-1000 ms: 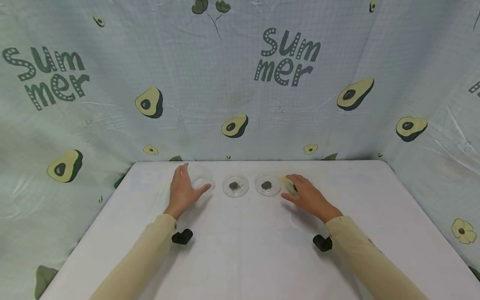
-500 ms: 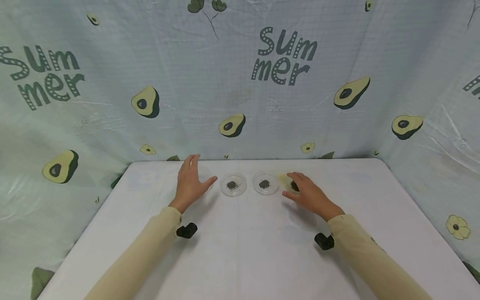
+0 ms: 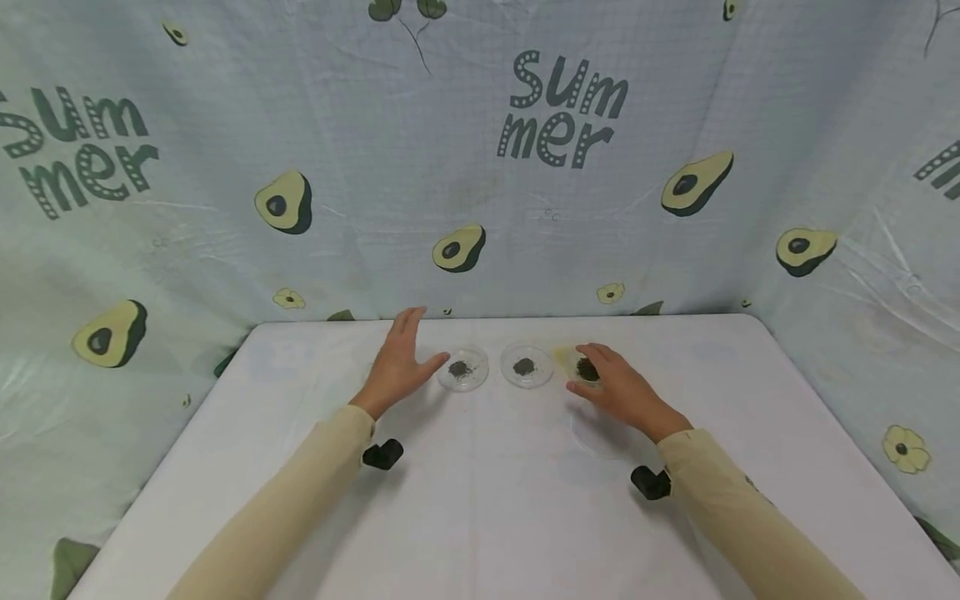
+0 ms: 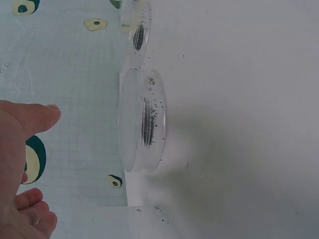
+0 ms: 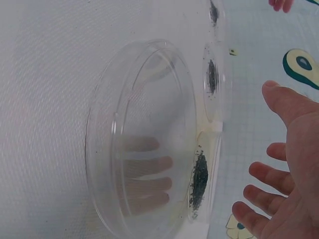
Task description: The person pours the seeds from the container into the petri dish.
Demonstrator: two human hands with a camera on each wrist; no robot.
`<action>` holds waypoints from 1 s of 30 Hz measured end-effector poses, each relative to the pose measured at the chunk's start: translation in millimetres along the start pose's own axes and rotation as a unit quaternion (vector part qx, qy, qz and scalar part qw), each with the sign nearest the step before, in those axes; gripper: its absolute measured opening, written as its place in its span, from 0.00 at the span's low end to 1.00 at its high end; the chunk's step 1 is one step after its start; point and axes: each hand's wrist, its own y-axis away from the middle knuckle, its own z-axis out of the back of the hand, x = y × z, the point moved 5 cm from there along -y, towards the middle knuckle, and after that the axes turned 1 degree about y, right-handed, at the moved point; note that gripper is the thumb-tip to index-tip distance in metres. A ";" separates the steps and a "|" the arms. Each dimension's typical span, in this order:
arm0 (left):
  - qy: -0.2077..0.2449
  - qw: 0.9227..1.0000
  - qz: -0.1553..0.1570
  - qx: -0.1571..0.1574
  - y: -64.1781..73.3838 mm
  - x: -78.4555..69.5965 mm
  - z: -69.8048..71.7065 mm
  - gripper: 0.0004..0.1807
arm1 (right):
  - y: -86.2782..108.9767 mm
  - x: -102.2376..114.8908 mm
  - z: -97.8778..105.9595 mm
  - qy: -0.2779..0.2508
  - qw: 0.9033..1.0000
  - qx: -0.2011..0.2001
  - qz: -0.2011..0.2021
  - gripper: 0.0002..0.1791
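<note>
My left hand (image 3: 401, 368) is over the table's back part with thumb and fingers spread, holding nothing. In the head view its thumb tip reaches the rim of the left petri dish (image 3: 474, 380), which bears a small heap of dark granules. The middle petri dish (image 3: 527, 380) holds a similar heap. Around the near side of the right dish of dark granules (image 3: 588, 370) hovers my right hand (image 3: 621, 390), which partly covers it. That hand's fingers are apart and grip nothing. A clear round lid or dish (image 5: 149, 114) lies close below it in the right wrist view.
A pale yellow patch (image 3: 562, 360) shows beside the right dish. Dark specks are scattered around the dishes on the white table (image 3: 480, 517). A printed curtain (image 3: 360, 183) rises right behind the table's back edge.
My left hand has moved right, from around a clear dish at the left to the edge of the left granule dish. The right hand has barely moved. The head view has shifted slightly.
</note>
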 end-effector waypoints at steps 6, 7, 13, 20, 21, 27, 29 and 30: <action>0.011 0.999 -0.025 0.042 -2.1 -7.0 -7.4 0.44 | 3.4 1.0 -0.4 -0.002 1.000 0.002 0.006 0.40; 0.012 0.999 -0.028 0.043 -2.4 -8.6 -8.3 0.44 | 4.0 1.2 -0.4 -0.002 1.000 0.002 0.007 0.40; 0.003 0.998 -0.041 0.056 -5.1 -19.7 -14.4 0.43 | 7.5 1.7 2.0 0.001 1.000 -0.006 0.011 0.39; 0.004 0.996 -0.042 0.077 -9.1 -28.3 -22.9 0.42 | 9.9 1.0 3.7 0.001 1.000 -0.007 0.010 0.39; 0.005 0.996 -0.041 0.080 -9.6 -29.2 -24.3 0.41 | 10.1 0.5 3.9 0.001 1.000 -0.007 0.009 0.39; 0.011 0.995 -0.040 0.091 -9.4 -32.7 -32.1 0.40 | 13.3 -2.6 4.6 0.003 1.000 -0.013 0.008 0.39; 0.010 0.994 -0.040 0.098 -8.9 -33.2 -35.0 0.40 | 14.6 -3.8 4.6 0.002 1.000 -0.014 0.007 0.39; 0.009 0.994 -0.042 0.101 -8.7 -33.4 -36.3 0.40 | 15.3 -4.3 4.3 0.001 1.000 -0.015 0.007 0.38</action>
